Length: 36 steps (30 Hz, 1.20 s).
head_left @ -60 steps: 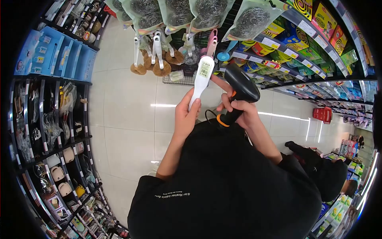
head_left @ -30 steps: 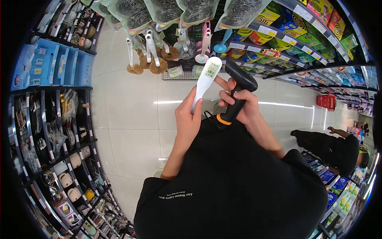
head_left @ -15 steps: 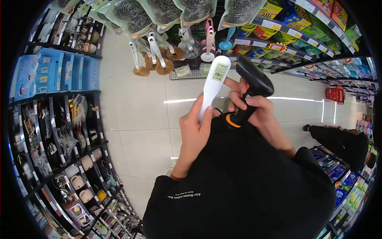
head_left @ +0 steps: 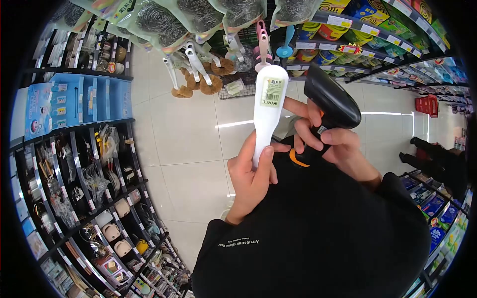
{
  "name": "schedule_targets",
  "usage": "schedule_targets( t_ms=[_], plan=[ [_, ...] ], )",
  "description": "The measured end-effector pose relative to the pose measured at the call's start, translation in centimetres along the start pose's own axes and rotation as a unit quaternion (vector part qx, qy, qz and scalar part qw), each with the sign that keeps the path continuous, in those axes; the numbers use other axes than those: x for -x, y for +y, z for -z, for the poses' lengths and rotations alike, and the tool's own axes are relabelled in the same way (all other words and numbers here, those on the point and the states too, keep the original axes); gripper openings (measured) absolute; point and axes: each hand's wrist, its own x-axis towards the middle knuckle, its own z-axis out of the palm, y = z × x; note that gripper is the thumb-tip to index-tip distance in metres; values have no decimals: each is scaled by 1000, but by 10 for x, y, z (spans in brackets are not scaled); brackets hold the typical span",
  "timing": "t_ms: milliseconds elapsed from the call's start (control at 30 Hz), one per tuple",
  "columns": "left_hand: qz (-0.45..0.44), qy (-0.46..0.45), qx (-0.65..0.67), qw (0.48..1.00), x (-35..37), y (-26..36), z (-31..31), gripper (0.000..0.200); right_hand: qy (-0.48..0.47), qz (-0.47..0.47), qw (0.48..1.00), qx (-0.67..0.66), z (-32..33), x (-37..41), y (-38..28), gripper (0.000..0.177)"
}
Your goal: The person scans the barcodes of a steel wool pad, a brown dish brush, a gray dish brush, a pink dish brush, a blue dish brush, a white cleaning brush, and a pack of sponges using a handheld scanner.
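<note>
My left hand [head_left: 250, 173] is closed round the narrow lower end of a white paddle-shaped utensil [head_left: 267, 116], held upright with its broad end up. A green price label with a barcode sits near its top; whatever its other side looks like is hidden. Wrapped round the grip of a black handheld barcode scanner [head_left: 332, 97] is my right hand [head_left: 334, 141]. The scanner has an orange ring at its base, and its head is just right of the utensil, apart from it.
Packs of wire scourers [head_left: 198, 17] hang at the top, with white-handled brushes [head_left: 198, 64] below. Crowded shelves [head_left: 79, 193] line the left side, and boxed goods [head_left: 370, 22] fill those at upper right. A red basket [head_left: 427, 106] and a person in dark clothes [head_left: 439, 159] are at right.
The utensil has turned more upright, its label now facing me more squarely. The scanner has shifted slightly right and down. At right, the other person has moved nearer the edge of view.
</note>
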Motion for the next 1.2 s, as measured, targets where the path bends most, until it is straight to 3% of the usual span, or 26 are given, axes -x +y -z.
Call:
schedule_targets(
  t_ms=[100,267,500,567,667,800,1200],
  plan=[
    [-3,3,-13,1000,-2,-1,-2,37,-47,34,997,-54,17,-1,17,33],
    [6,6,2,1000,-3,-3,0,32,-37,39,997,-64,17,0,21,34],
    [-32,3,14,999,0,-9,1,20,-55,-2,995,-86,2,0,8,32],
    [-83,-2,-22,996,1,-6,9,25,-37,7,998,-42,-5,5,4,48],
    [-52,-9,-69,996,3,11,10,31,-30,12,999,17,-15,11,-2,67],
    [-40,3,-42,998,11,19,3,32,-49,-5,997,64,-22,15,-6,79],
    [-43,13,-51,998,14,20,0,36,-72,-3,992,99,-6,20,4,73]
  ],
)
